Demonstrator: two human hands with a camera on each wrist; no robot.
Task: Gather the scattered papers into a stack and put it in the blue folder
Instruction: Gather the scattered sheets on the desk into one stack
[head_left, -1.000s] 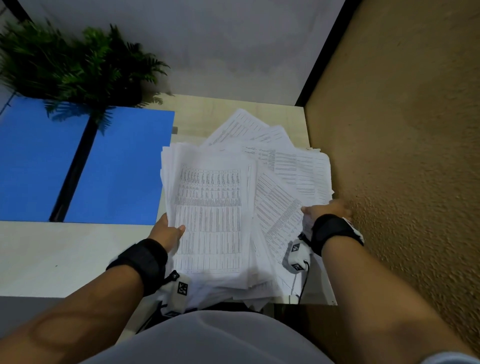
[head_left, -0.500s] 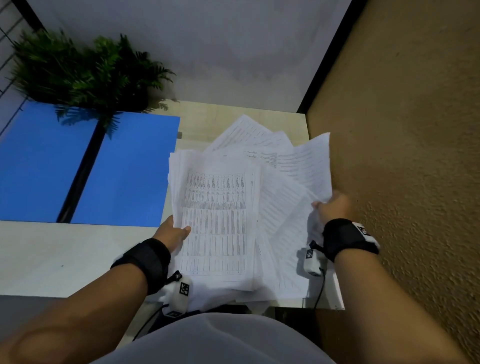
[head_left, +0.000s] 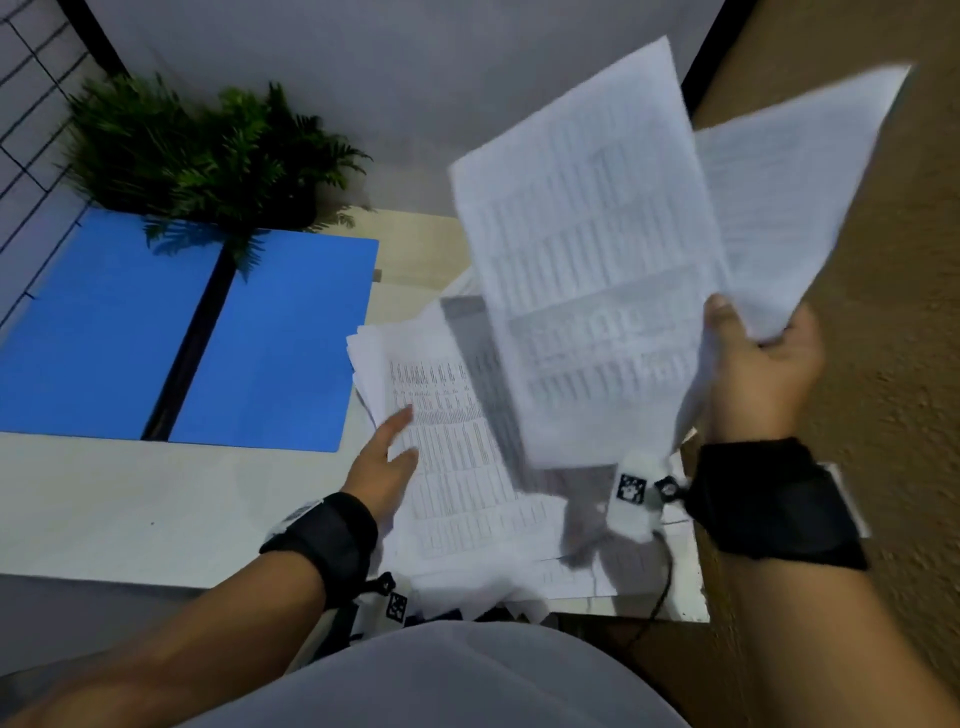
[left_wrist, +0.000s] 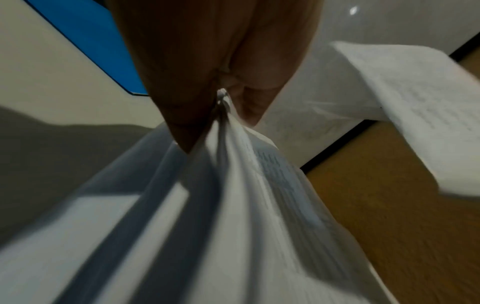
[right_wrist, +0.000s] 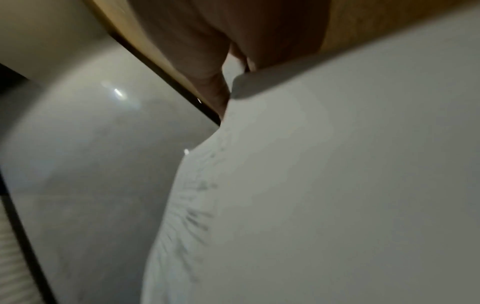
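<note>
A messy pile of printed papers (head_left: 457, 483) lies at the table's right end. My left hand (head_left: 410, 436) holds its left edge, with sheets (left_wrist: 259, 205) wedged between thumb and fingers. High above the pile, my right hand (head_left: 748, 332) grips several lifted sheets (head_left: 587, 260) by their lower right corner, fanned and motion-blurred; these sheets (right_wrist: 337, 185) fill the right wrist view. The open blue folder (head_left: 280, 338) lies flat to the left of the pile, with a black spine (head_left: 192, 338) down its middle.
A green fern (head_left: 197, 156) stands behind the folder and overhangs its far edge. A brown textured wall (head_left: 883, 441) runs close along the table's right side. Pale tabletop (head_left: 156, 493) shows in front of the folder. A grey wall stands behind.
My right hand has lifted a bunch of sheets off the pile's right side, up and away from the table. My left hand has stayed at the pile's left edge.
</note>
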